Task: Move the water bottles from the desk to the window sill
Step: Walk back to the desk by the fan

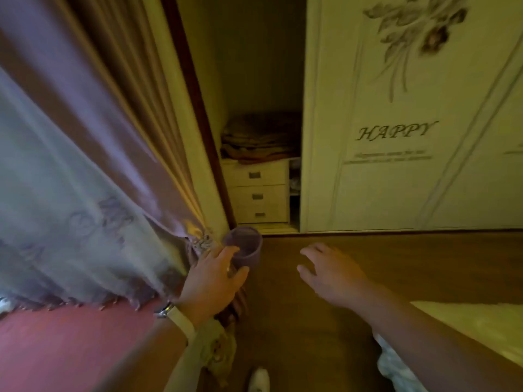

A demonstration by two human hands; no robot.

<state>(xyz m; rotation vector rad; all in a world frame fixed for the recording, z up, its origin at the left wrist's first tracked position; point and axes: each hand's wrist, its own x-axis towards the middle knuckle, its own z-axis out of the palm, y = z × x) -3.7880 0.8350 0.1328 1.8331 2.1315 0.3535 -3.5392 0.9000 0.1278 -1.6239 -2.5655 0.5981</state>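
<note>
Wooden floor (pixel 325 349) lies below us, a white shoe (pixel 259 380) nearest. Our left hand (pixel 212 281), watch (pixel 167 309) on the wrist, has its fingers (pixel 240 274) wrapped around a purple-tinted water bottle (pixel 244 247) beside the curtain (pixel 85 165). Our right hand (pixel 331 271) hovers apart, fingers spread, empty. Beyond stands a wardrobe door (pixel 396 131) marked HAPPY, with drawers (pixel 259 193) beside it.

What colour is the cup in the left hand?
Purple, translucent-looking; cup held by left hand, head view.
</note>
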